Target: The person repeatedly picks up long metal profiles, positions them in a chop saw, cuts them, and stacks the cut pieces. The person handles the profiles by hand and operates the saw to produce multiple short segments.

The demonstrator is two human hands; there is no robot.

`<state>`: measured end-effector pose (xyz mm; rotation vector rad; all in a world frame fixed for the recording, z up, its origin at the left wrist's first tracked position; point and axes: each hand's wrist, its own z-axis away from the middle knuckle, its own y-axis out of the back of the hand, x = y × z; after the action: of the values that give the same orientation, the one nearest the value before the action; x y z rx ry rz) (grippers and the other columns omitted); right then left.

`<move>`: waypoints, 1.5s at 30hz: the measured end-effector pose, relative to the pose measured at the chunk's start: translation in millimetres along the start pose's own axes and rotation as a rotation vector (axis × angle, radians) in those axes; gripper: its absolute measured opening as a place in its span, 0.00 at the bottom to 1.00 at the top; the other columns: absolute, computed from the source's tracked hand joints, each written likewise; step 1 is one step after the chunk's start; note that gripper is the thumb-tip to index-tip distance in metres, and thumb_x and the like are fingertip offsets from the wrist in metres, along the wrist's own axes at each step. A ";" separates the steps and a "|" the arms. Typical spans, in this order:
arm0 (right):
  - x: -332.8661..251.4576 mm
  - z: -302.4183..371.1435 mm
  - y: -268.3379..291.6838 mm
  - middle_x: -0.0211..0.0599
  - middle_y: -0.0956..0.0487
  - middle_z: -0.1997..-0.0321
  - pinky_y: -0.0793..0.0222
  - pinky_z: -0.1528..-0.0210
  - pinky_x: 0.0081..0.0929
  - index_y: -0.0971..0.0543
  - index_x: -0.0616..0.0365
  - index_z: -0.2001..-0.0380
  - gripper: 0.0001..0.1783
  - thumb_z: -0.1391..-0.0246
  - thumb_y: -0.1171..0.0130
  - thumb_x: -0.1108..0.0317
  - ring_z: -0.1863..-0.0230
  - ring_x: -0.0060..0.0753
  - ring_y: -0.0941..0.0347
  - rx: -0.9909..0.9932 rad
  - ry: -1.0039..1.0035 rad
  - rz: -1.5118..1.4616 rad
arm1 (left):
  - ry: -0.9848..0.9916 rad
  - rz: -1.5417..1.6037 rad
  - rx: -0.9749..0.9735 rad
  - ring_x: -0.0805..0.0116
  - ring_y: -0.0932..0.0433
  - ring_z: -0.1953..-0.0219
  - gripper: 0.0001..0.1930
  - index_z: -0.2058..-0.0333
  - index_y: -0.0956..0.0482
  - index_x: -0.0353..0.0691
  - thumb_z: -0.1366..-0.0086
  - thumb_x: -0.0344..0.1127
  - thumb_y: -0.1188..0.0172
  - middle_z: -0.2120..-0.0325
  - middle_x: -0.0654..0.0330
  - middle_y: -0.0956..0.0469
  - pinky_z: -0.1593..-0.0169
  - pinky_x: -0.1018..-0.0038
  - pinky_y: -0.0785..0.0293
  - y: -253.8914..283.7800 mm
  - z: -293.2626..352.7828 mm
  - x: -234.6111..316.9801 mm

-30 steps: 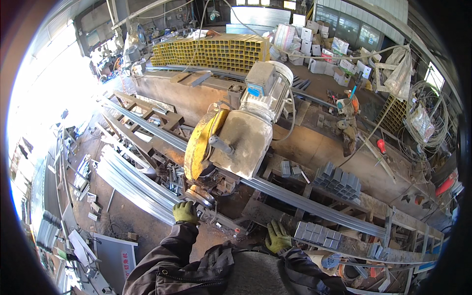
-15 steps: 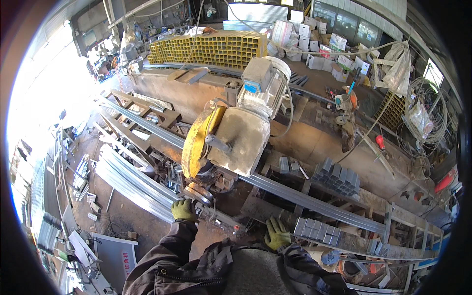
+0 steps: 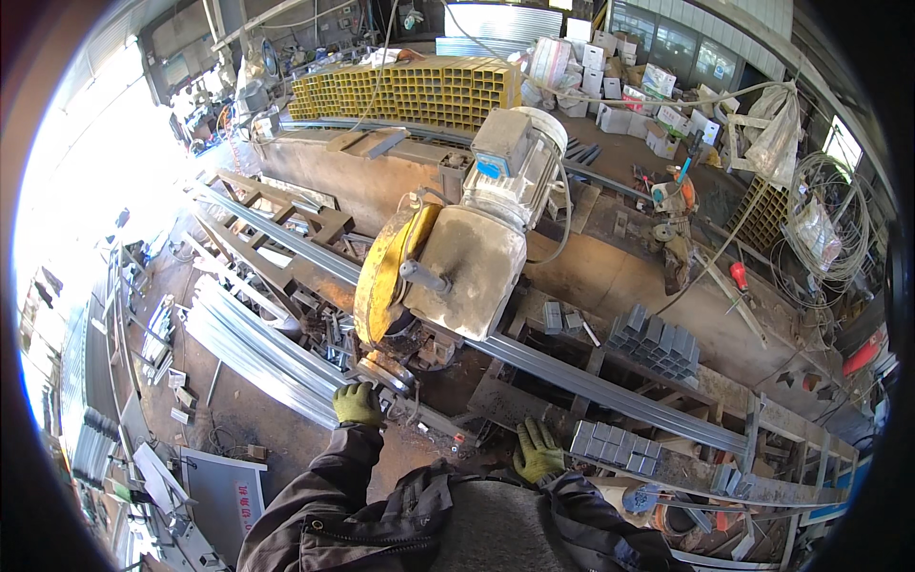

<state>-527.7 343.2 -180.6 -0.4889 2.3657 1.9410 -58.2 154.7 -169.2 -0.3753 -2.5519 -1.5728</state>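
Note:
My left hand (image 3: 358, 405), in a yellow-green glove, has its fingers curled over beside the round metal end of a clamp (image 3: 389, 370); what lies under the fingers is hidden. My right hand (image 3: 538, 450), gloved alike, rests with fingers stretched out on the dark bench edge (image 3: 498, 404), left of a block of short cut square tubes (image 3: 615, 446). Ahead stands a cut-off saw with a yellow blade guard (image 3: 391, 272), a grey motor (image 3: 510, 172) and a stub handle (image 3: 424, 276). Long steel tubes (image 3: 610, 386) run beneath it; the blade is mostly hidden.
More short tubes (image 3: 653, 341) are stacked on the right of the bench. Long shiny profiles (image 3: 257, 353) lie on the left. Beyond the saw are a rusty beam (image 3: 353, 181), yellow-ended tubes (image 3: 410, 95) and cardboard boxes (image 3: 658, 81). Coiled wire (image 3: 824, 229) hangs at right.

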 end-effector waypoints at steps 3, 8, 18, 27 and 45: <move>1.0 0.8 -2.3 0.50 0.29 0.10 0.32 0.12 0.60 0.21 0.54 0.17 0.44 0.33 0.32 0.49 0.11 0.62 0.33 -0.007 -0.006 -0.008 | -0.003 -0.003 0.011 0.40 0.12 0.45 0.13 0.50 0.08 0.50 0.30 0.42 0.30 0.53 0.53 0.07 0.36 0.41 0.23 0.3 0.2 0.5; 1.1 2.1 -7.2 0.48 0.34 0.07 0.34 0.11 0.60 0.25 0.50 0.14 0.49 0.37 0.30 0.48 0.09 0.60 0.38 -0.069 -0.045 -0.001 | 0.029 -0.016 -0.057 0.41 0.12 0.45 0.12 0.51 0.08 0.49 0.30 0.42 0.30 0.54 0.53 0.07 0.35 0.41 0.23 -0.1 -0.2 -0.5; 4.7 4.8 -17.3 0.44 0.33 0.07 0.34 0.12 0.62 0.24 0.50 0.15 0.48 0.38 0.30 0.49 0.10 0.59 0.36 -0.103 -0.077 0.010 | 0.026 -0.015 -0.054 0.41 0.12 0.46 0.13 0.50 0.08 0.50 0.31 0.42 0.30 0.53 0.54 0.08 0.36 0.41 0.22 -7.9 0.6 -6.2; 3.1 0.2 -6.6 0.50 0.33 0.07 0.36 0.11 0.62 0.24 0.55 0.16 0.47 0.34 0.30 0.47 0.10 0.64 0.36 -0.046 -0.019 -0.012 | 0.046 -0.017 -0.065 0.40 0.13 0.43 0.15 0.49 0.07 0.51 0.31 0.44 0.29 0.51 0.54 0.07 0.34 0.41 0.23 -7.9 0.6 -5.6; 4.2 0.6 -9.0 0.55 0.28 0.12 0.34 0.14 0.66 0.19 0.60 0.22 0.41 0.34 0.32 0.52 0.14 0.68 0.32 -0.020 0.013 0.013 | 0.040 0.010 -0.047 0.41 0.11 0.43 0.14 0.49 0.08 0.49 0.30 0.44 0.29 0.49 0.55 0.06 0.34 0.41 0.21 10.2 -2.3 1.2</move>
<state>-529.4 341.5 -190.2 -0.4902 2.3653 1.9744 -56.7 157.2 -159.1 -0.3566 -2.4836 -1.6221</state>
